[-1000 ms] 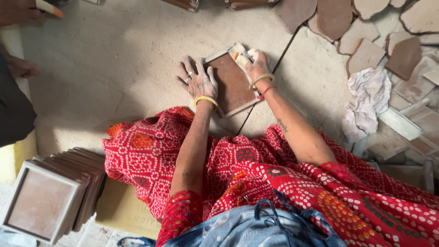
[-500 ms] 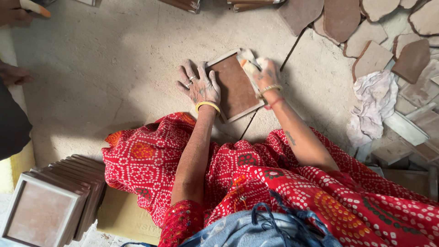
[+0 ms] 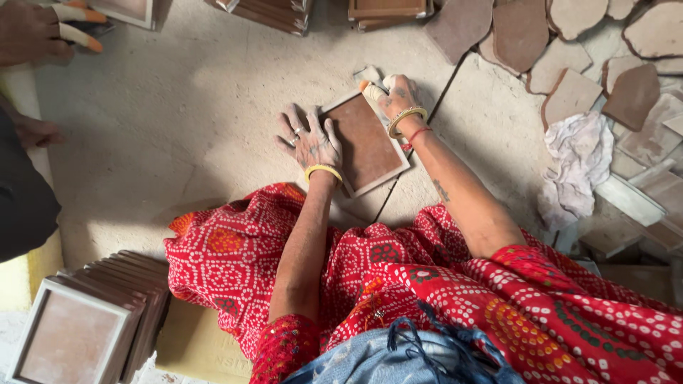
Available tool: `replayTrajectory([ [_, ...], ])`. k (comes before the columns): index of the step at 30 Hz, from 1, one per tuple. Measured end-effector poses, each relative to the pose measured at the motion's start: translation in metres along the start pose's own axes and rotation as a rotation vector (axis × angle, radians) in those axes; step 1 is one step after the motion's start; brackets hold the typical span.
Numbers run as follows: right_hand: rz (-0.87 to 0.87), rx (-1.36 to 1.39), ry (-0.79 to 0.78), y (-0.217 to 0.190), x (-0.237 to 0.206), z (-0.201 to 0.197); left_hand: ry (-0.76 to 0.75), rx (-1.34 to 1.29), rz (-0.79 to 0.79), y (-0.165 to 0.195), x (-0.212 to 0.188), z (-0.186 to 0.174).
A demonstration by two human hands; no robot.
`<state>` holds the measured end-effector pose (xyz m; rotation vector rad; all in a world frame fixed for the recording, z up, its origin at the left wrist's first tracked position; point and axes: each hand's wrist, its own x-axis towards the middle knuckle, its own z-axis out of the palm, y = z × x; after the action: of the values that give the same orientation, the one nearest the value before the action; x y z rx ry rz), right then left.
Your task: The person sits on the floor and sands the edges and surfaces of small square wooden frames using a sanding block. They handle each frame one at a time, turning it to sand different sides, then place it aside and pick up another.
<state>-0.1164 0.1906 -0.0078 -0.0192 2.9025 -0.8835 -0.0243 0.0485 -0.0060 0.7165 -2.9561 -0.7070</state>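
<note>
A square reddish-brown clay tile set in a pale frame (image 3: 364,141) lies flat on the dusty cement floor (image 3: 178,128), tilted like a diamond just in front of the seated person's knees. The left hand (image 3: 311,139) is spread wide, fingers splayed, palm pressed down at the tile's left edge, holding nothing. The right hand (image 3: 393,94) is closed around a small pale scrap, cloth or sponge, I cannot tell which (image 3: 369,77), at the tile's far corner; its fingers are wrapped in tape. By my reading the step in hand is wiping or finishing the tile's rim, and the next stroke would call for firm bracing from the flat hand while the scrap follows the edge. The tile's face looks matt and smooth, its border chalky. A stack of similar framed tiles (image 3: 85,323) stands on edge at lower left; irregular broken brown stone slabs (image 3: 519,35) and a crumpled white rag (image 3: 576,160) lie to the right. Another person's hand (image 3: 32,32) shows at top left.
</note>
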Motion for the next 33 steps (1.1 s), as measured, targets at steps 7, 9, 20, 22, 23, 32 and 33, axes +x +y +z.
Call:
replayTrajectory([
  [7, 0.063, -0.002, -0.087, -0.012, 0.016, -0.005, 0.007, 0.017, -0.004, -0.005, -0.003, 0.008],
  [9, 0.148, 0.02, -0.178, 0.003, -0.003, -0.006, 0.005, 0.004, -0.008, -0.007, -0.003, 0.01],
  [20, -0.064, 0.005, 0.118, 0.029, -0.014, 0.019, 0.016, -0.007, -0.006, -0.012, 0.001, 0.025],
  [22, -0.072, 0.017, 0.133, 0.019, 0.005, 0.027, 0.021, -0.005, -0.005, -0.013, 0.0, 0.024],
  [23, -0.026, 0.031, 0.1, 0.014, 0.014, 0.028, 0.036, 0.004, -0.003, -0.013, 0.001, 0.023],
  [32, 0.051, 0.007, -0.07, 0.067, -0.053, 0.0, 0.085, 0.004, -0.001, -0.003, -0.001, 0.015],
  [33, 0.089, 0.021, -0.093, 0.074, -0.067, -0.004, 0.096, 0.0, -0.002, -0.003, -0.002, 0.015],
])
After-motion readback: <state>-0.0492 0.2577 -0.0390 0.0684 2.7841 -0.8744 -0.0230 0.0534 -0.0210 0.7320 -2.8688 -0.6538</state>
